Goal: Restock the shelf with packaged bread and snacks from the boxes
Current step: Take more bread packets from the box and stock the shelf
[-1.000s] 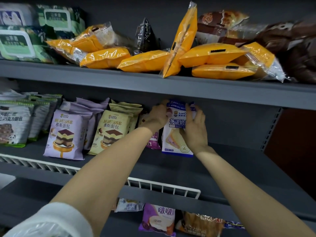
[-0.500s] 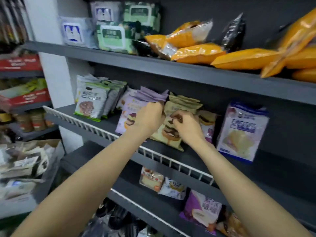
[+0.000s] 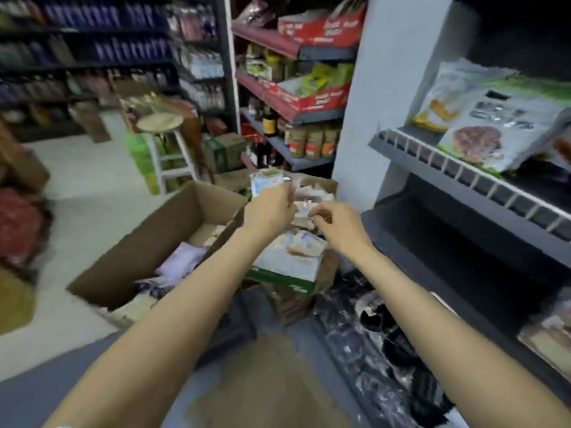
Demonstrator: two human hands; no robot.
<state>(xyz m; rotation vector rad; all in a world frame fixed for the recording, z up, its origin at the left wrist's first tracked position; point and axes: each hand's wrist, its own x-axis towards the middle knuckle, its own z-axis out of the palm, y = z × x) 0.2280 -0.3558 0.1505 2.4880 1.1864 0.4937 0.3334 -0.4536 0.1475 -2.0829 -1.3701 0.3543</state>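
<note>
A big open box (image 3: 139, 245) sat on the floor at the left, with soft packs inside. Next to it, the left hand (image 3: 268, 211) pinched a small pale pack (image 3: 266, 184) in its curled fingers, above a second box (image 3: 312, 183) full of packs. The pack stood tall, its long side going up. The right hand (image 3: 340, 223) hung over the same box, fingers loosely bent, holding nothing. The shelf (image 3: 463, 177) was at the right.

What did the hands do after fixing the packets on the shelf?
Both hands left the shelf packets and reached down to the boxes. The left hand now holds a small packet; the right hand reaches over the packed box, fingers curled, holding nothing clear. Both arms stay stretched forward.
</note>
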